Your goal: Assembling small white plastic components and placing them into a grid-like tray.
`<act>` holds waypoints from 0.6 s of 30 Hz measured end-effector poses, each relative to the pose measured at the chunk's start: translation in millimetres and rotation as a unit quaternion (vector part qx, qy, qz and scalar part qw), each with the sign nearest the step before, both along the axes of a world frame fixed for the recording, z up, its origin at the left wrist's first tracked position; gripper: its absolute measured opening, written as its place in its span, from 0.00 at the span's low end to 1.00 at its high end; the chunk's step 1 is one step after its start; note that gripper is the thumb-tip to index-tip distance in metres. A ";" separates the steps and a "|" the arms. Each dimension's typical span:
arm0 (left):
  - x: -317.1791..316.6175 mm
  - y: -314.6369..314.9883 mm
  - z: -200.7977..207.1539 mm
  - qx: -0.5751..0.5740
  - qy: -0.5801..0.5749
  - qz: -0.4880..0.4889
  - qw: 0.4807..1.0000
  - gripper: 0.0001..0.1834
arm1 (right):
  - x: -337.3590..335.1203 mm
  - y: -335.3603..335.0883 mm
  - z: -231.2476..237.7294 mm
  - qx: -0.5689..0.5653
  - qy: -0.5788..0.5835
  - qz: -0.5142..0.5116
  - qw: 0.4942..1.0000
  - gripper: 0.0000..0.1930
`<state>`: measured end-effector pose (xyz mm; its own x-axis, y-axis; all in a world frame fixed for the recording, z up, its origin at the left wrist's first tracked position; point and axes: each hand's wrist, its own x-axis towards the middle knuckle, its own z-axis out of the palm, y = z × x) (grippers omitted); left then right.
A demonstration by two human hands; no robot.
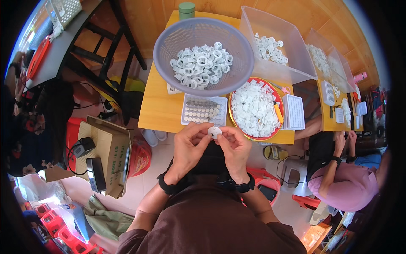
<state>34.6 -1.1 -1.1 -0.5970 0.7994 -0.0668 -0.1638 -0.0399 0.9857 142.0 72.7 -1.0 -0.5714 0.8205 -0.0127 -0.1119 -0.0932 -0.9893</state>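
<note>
Between my two hands, just off the table's front edge, is a small round white plastic part (215, 132) with a dark spot on its lower side. My left hand (191, 146) pinches it from the left with thumb and fingertips. My right hand (235, 148) grips its right side the same way. Right beyond my fingers sits a white tray (184, 111) with rows of small round silvery pieces (202, 114). To its right stands a red round dish (261, 138) heaped with small white plastic pieces (253, 108).
A purple-grey basket (163, 63) of white rings and a clear bin (292, 74) stand farther back. A yellow-handled tool (278, 112) rests on the dish, beside stacked white trays (294, 111). An open carton (111, 156) is at left; a co-worker (344, 186) sits at right.
</note>
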 end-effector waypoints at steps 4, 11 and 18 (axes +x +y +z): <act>1.1 2.5 4.8 -0.011 0.179 0.009 0.984 0.15 | -2.0 0.3 3.8 0.048 -0.028 -0.023 0.998 0.08; -3.9 6.1 4.5 0.005 0.293 -0.003 0.956 0.17 | -2.0 2.3 3.7 0.132 -0.066 -0.041 0.988 0.08; -5.4 5.8 0.8 0.000 0.375 -0.016 0.927 0.17 | -2.7 2.5 3.5 0.149 -0.083 -0.057 0.984 0.08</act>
<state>29.2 4.6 -0.3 -0.4516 0.8175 0.3575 0.5669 -0.0465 0.8225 139.4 75.3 2.5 -0.4864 0.8602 0.1531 0.0610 0.2082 -0.9762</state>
